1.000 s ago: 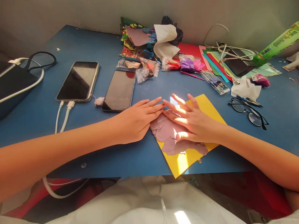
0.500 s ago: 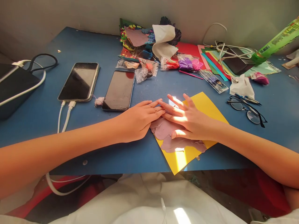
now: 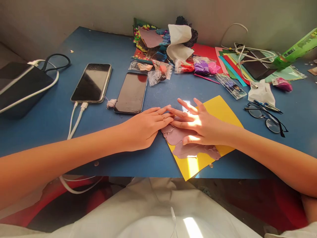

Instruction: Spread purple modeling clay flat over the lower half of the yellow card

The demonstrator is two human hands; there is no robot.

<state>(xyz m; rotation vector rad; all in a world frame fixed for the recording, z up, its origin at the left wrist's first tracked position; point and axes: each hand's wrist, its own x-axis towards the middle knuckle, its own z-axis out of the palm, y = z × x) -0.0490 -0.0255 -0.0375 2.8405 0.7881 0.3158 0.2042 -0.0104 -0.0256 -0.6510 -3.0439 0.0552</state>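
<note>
A flattened sheet of mauve clay [image 3: 190,149] lies on a yellow paper sheet [image 3: 223,112] near the front edge of the blue table [image 3: 49,119]. My right hand [image 3: 200,124] lies flat on the clay, fingers stretched out and spread. My left hand [image 3: 143,127] rests palm down at the clay's left edge, fingers straight and together, their tips touching those of the right hand. Neither hand grips anything.
Two phones [image 3: 92,82] [image 3: 132,92] lie left of the hands, one plugged into white cables [image 3: 76,119]. Bags of coloured clay [image 3: 201,66], coloured paper [image 3: 230,66] and craft scraps crowd the back. Glasses [image 3: 266,117] lie at the right. A black box [image 3: 17,87] sits far left.
Both hands have drawn slightly nearer to me across the clay, staying flat. The camera has shifted a little, so everything sits slightly further right in view.
</note>
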